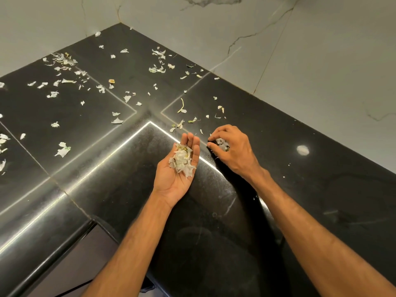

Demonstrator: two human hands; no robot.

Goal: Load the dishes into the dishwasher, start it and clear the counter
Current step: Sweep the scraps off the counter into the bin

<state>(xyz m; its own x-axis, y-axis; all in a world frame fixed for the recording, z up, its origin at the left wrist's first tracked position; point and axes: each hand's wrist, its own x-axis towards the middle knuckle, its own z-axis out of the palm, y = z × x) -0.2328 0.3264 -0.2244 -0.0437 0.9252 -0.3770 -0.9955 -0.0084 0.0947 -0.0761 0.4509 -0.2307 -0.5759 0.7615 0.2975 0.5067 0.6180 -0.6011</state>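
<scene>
Scraps (pixel 222 144) — under curled right fingers (pixel 216 133)

No legible text, brand or number reaches me here; a paper scrap (pixel 62 149) at nine o'clock on the black counter (pixel 321 163) carries a green mark, unreadable.
</scene>
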